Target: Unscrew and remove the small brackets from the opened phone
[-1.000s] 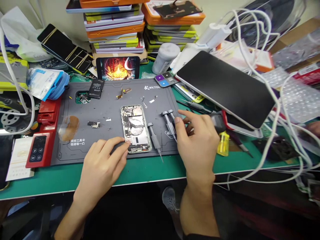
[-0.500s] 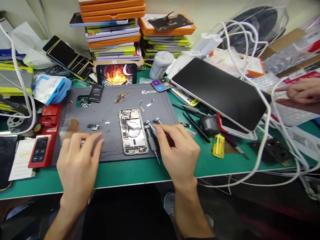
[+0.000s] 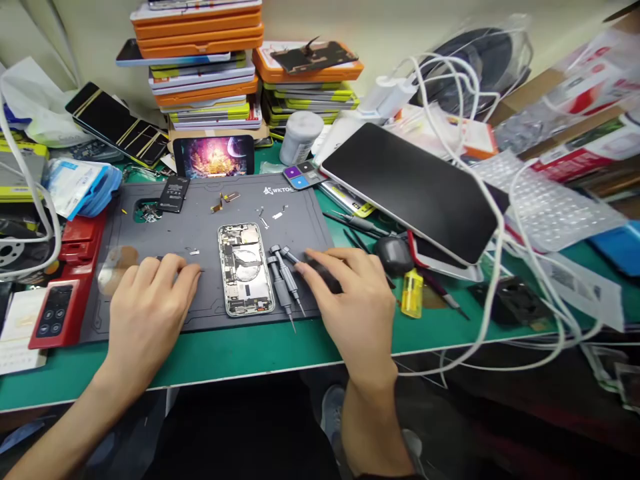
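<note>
An opened phone (image 3: pixel 245 270) with its inner parts bare lies on a grey work mat (image 3: pixel 200 213). My left hand (image 3: pixel 147 303) rests on the mat to the phone's left, fingers curled down and closed over the spot where a small dark part lay; what they hold is hidden. My right hand (image 3: pixel 353 303) is to the phone's right, its fingers closed on the dark handle of a screwdriver (image 3: pixel 323 275). Two more grey screwdrivers (image 3: pixel 283 280) lie side by side between that hand and the phone.
A black tablet (image 3: pixel 415 187) leans at the right over tools, an earbud case and a yellow bottle (image 3: pixel 413 293). White cables (image 3: pixel 500 267) loop over the table edge. A lit phone (image 3: pixel 213 157), box stacks (image 3: pixel 200 67), a small battery (image 3: pixel 173 193) and a red device (image 3: pixel 55 313) surround the mat.
My left hand left the phone's lower edge and moved left onto the small part on the mat. My right hand shifted left to the screwdrivers. The view panned right.
</note>
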`<action>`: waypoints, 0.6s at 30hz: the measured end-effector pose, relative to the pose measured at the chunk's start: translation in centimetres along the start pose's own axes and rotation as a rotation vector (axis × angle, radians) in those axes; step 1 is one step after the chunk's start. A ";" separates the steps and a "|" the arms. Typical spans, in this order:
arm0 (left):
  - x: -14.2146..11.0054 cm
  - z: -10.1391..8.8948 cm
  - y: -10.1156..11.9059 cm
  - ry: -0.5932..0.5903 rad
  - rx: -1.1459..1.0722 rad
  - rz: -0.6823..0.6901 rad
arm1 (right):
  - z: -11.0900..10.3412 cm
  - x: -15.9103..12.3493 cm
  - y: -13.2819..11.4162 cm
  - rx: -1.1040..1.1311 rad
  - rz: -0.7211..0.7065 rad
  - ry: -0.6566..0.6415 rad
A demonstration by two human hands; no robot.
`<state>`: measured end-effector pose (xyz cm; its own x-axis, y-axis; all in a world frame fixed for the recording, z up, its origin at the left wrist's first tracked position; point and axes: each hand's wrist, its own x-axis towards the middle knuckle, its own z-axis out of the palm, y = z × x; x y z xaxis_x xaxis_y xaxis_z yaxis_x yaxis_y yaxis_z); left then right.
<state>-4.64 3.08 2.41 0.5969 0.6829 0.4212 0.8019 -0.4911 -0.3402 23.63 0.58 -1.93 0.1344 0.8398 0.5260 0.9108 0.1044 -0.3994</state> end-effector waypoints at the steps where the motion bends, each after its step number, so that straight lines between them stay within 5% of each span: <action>1: -0.1 -0.2 0.1 0.010 -0.011 -0.015 | 0.1 -0.1 -0.1 -0.007 -0.014 -0.005; 9: -2.5 -1.1 0.7 -0.077 -0.321 -0.237 | -0.1 -0.5 -1.2 0.236 -0.042 0.259; 18: -3.4 -0.1 2.0 0.022 -0.370 -0.286 | 0.8 -1.4 -1.7 0.530 0.036 0.179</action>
<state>-5.08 -0.25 0.43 0.3477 0.8091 0.4738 0.8872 -0.4474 0.1129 21.59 -0.35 -2.55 0.2682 0.7490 0.6059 0.5898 0.3696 -0.7180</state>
